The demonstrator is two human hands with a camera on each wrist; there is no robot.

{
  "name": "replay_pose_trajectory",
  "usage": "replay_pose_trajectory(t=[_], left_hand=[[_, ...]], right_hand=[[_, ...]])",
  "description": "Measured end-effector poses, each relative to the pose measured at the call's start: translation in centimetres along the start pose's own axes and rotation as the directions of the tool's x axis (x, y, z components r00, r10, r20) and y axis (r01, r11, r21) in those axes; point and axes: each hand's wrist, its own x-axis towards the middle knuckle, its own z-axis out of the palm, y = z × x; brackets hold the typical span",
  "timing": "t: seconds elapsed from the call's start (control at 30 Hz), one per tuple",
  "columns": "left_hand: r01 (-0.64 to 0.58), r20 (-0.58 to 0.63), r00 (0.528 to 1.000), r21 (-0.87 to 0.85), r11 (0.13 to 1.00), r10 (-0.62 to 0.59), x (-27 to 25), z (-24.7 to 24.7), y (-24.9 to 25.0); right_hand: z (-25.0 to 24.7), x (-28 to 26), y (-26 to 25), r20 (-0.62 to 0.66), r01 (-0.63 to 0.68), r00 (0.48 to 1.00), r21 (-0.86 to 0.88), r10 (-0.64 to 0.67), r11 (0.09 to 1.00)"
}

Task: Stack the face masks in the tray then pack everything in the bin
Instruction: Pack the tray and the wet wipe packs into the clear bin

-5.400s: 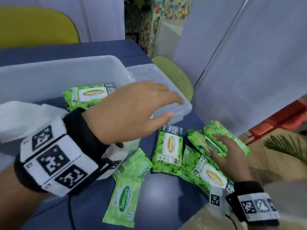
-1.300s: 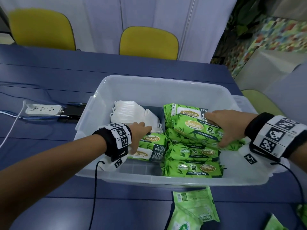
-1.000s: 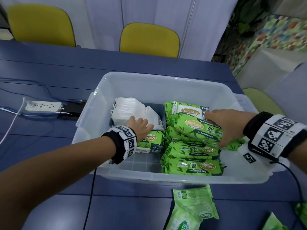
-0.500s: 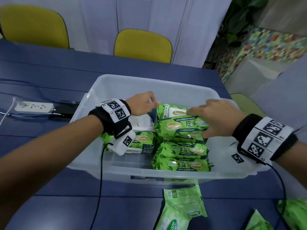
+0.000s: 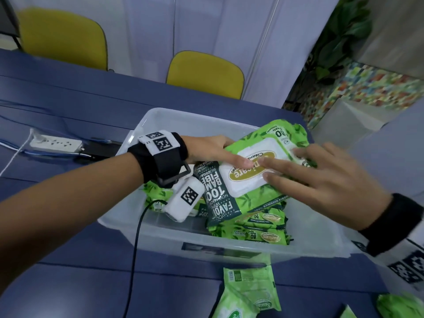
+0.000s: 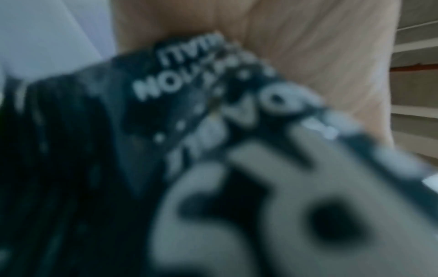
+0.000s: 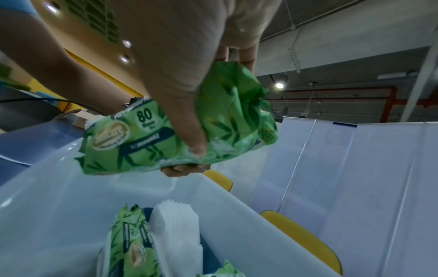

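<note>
Both hands hold a large green wipes pack (image 5: pixel 252 175) with a white lid up above the clear bin (image 5: pixel 160 120). My left hand (image 5: pixel 218 152) grips its left end, thumb on top. My right hand (image 5: pixel 321 177) lies with spread fingers on the lid and its thumb (image 7: pixel 196 148) presses in from below. A second green pack (image 7: pixel 132 142) marked 80 hangs under the first. The left wrist view is a blur of the pack's dark panel (image 6: pixel 189 112). The white face masks (image 7: pixel 175 234) stand stacked in a dark tray (image 7: pixel 208 258) inside the bin.
More green wipes packs (image 5: pixel 259 235) lie in the bin's near right part. Small light-green packs (image 5: pixel 247 292) lie on the blue table (image 5: pixel 68 283) in front of the bin. A power strip (image 5: pixel 55 144) sits to the left. Yellow chairs (image 5: pixel 204 74) stand behind the table.
My left hand left the masks and took hold of the big pack's left end. Both hands raised the pack out of the bin and toward me.
</note>
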Motion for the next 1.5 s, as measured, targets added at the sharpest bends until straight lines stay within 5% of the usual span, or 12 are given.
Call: replay_pose_trajectory(t=[0.13, 0.27, 0.4, 0.5, 0.57, 0.63, 0.87, 1.0, 1.13, 1.23, 1.4, 1.5], left_hand=[[0.002, -0.104, 0.994, 0.148, 0.989, 0.014, -0.8, -0.6, 0.7], [0.026, -0.140, 0.989, 0.442, 0.897, 0.040, -1.5, -1.2, 1.1], [0.026, -0.195, 0.979, 0.420, 0.907, 0.063, -1.5, -0.8, 0.9], [-0.080, -0.303, 0.944, 0.184, 0.980, 0.133, -1.6, -0.7, 0.9], [-0.190, -0.379, 0.909, -0.008, 0.982, 0.173, -1.5, -0.7, 0.8], [-0.287, -0.411, 0.893, -0.198, 0.937, 0.186, -1.2, -0.3, 0.3], [-0.300, -0.508, 0.856, -0.340, 0.892, 0.094, -3.0, -1.8, -0.7], [-0.311, -0.657, 0.746, -0.196, 0.930, 0.111, -7.1, -5.0, -0.3], [-0.143, -0.641, 0.754, 0.048, 0.988, 0.141, -9.4, -5.5, -0.6], [-0.006, -0.557, 0.815, 0.263, 0.965, 0.157, -10.3, -4.2, -0.8], [0.101, -0.292, 0.952, 0.578, 0.810, 0.089, -12.8, -0.5, -2.4], [0.074, -0.198, 0.976, 0.685, 0.725, 0.087, -14.6, 2.3, -5.5]], right_hand=[[0.4, 0.4, -0.4, 0.135, -0.100, 0.986, 0.037, 0.094, 0.994], [0.2, 0.6, 0.8, 0.325, -0.462, 0.872, 0.296, 0.366, 0.836], [1.1, 1.0, 0.4, 0.473, -0.786, 0.572, 0.551, 0.670, 0.281], [3.0, 0.7, 0.6, 0.652, -0.718, 0.372, 0.653, 0.661, -0.240], [3.7, 0.9, 1.5, 0.742, -0.633, 0.320, 0.630, 0.589, -0.450], [4.4, 1.9, 1.9, 0.756, -0.558, 0.365, 0.645, 0.544, -0.522], [6.9, 6.6, -0.3, 0.579, -0.566, 0.512, 0.783, 0.635, -0.258], [9.5, 7.2, -2.8, 0.610, -0.695, 0.651, 0.719, 0.452, 0.032], [11.3, 9.6, -4.5, 0.643, -0.653, 0.750, 0.685, 0.153, 0.322], [12.1, 12.4, -4.8, 0.679, -0.559, 0.734, 0.626, -0.028, 0.544], [14.2, 15.3, -6.6, 0.742, -0.558, 0.638, 0.629, -0.204, 0.541], [15.9, 16.4, -8.4, 0.764, -0.427, 0.568, 0.590, -0.304, 0.685]])
